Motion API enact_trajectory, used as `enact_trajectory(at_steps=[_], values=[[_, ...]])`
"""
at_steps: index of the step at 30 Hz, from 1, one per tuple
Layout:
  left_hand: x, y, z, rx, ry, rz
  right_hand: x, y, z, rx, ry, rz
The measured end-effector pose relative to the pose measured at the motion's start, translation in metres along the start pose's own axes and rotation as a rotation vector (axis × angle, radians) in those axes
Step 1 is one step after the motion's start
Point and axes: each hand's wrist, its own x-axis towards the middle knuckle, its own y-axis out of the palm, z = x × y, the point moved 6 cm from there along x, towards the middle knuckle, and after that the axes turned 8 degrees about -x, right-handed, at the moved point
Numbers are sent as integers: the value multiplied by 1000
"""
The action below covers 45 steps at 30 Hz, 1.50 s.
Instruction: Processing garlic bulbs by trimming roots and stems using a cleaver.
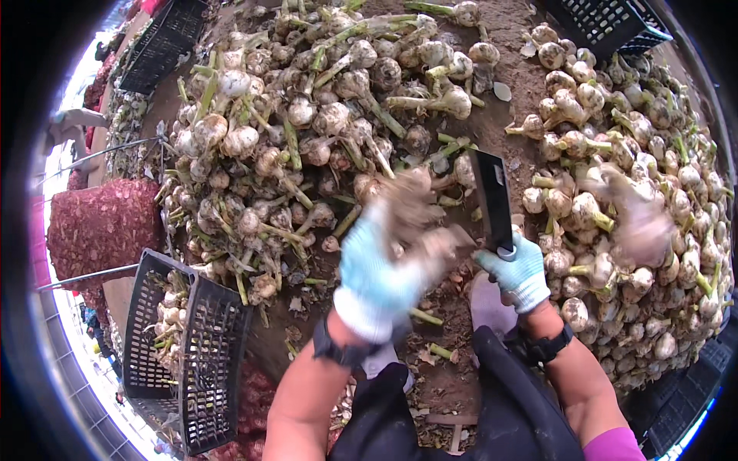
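My right hand [519, 269], in a pale blue and white knit glove, is closed round the handle of a cleaver [492, 192]. Its dark, rectangular blade points up and away from me. To its left is my left hand [384, 269], gloved alike and smeared by motion, so its fingers and anything in them cannot be made out. Beyond it lies a big heap of garlic [307, 131], soil-stained bulbs with stems still long. On the right spreads a second pile of garlic [638, 154], mostly short-stemmed. A pale blurred shape [630, 215] shows over that pile.
A black plastic crate [211, 361] with some garlic stands tilted at lower left, beside a full red mesh sack [104, 230]. More black crates stand at the far left [161, 46] and far right [607, 27]. Cut stems [427, 316] and husks litter the ground between my feet.
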Motion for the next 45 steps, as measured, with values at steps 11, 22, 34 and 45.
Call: enact_trajectory(at_steps=[11,22,34,45], values=[[24,-43,103,547,-315,-181,-6,-7,54,-212,-480,-169],[-53,-10,49,-168,-142,-75,-62,26,79,-592,-949,-96],[-89,0,61,-455,-367,83,-8,1,4,-158,-248,-134],[-79,-16,64,-395,-162,-191,-55,22,65,249,-178,333]])
